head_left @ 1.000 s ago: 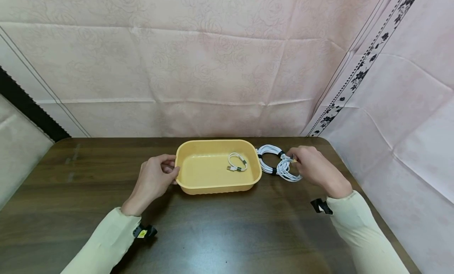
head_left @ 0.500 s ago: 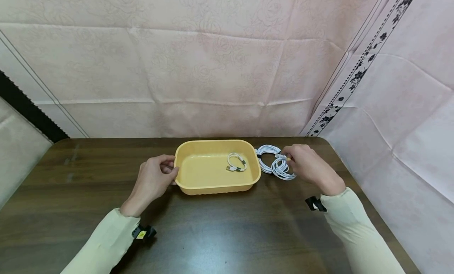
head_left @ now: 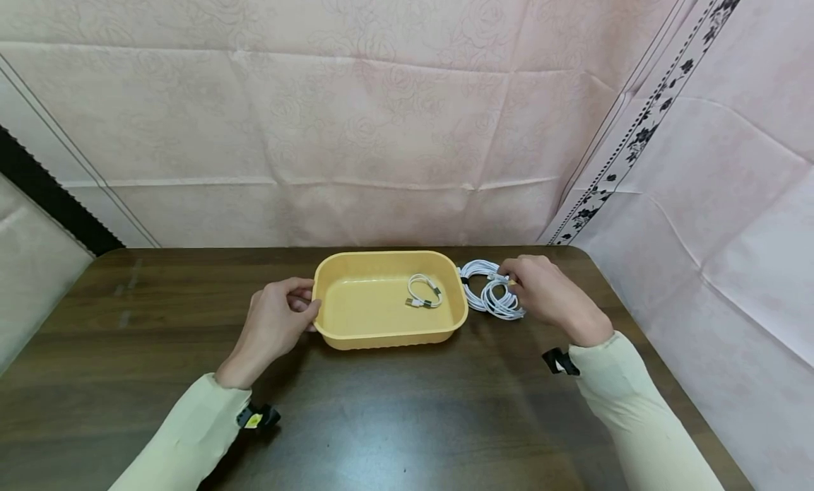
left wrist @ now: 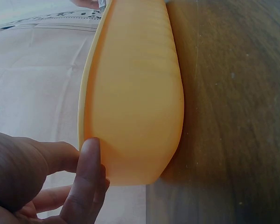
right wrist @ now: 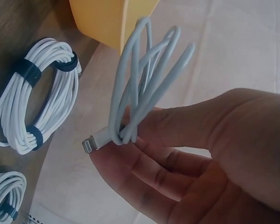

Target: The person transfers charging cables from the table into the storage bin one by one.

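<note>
Far L of head frame: black band (head_left: 54, 194) along the cloth (head_left: 375, 123) behind the table (head_left: 394, 413). Lower L: L sleeve (head_left: 181, 434), pale, w/ small cam (head_left: 257, 417) at the wrist.

L of ctr: L hand (head_left: 276, 311) pinches the tub (head_left: 362, 300) by its L end, thumb + fingers at the rim. L wrist view agrees; grip shows in its lower L corner.

Ctr of head frame: yellow tub sits on table nr the far edge, mouth up. Inside, toward its R end, lies one small white loop (head_left: 421, 302), touched by neither hand.

R of tub: big coil (right wrist: 16, 107), white w/ dark straps (right wrist: 27, 72), lies on table just beside tub; can't tell if they touch. Small coil (right wrist: 11, 179), also strapped, is in lower L corner of R wrist view, apart from big coil; R hand prob. hides it in head view.

R of ctr: R hand (head_left: 553, 293) grips a cable (right wrist: 134, 93) btwn thumb + fingers. Cable is outside tub, in front of big coil in head view, seemingly lifted; its plug (right wrist: 88, 144) sticks out at L of ctr in R wrist view.

Progress, my read: early, approx. 1 of 4 white items in tub. Done: small loop. Left outside: held cable, big coil, small coil.
</note>
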Demonstrator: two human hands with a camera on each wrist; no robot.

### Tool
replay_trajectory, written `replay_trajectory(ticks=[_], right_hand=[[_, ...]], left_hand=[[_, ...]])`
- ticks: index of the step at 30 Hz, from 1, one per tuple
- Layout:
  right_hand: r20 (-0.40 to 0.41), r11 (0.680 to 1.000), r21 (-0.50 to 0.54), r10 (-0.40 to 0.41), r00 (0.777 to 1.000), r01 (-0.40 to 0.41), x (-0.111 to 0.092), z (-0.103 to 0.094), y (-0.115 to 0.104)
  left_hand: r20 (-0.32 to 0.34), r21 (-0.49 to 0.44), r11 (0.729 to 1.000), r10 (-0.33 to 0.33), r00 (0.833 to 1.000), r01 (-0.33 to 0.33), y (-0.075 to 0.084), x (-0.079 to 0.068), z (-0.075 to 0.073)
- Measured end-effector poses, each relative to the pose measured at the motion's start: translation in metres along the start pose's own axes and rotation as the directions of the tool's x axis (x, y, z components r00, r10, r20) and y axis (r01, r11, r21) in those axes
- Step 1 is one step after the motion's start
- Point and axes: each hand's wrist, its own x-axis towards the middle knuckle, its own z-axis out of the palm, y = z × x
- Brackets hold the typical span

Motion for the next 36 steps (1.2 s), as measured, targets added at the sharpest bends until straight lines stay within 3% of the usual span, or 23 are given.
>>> replay_trajectory(ticks=[36], right_hand=[[0.048,0.999,0.007,0.038,0.998,-0.038,0.021,-0.001,-0.018]], left_hand=[[-0.001,0.017,1.0,0.007,1.0,-0.007,0.001,0.0,0.0]])
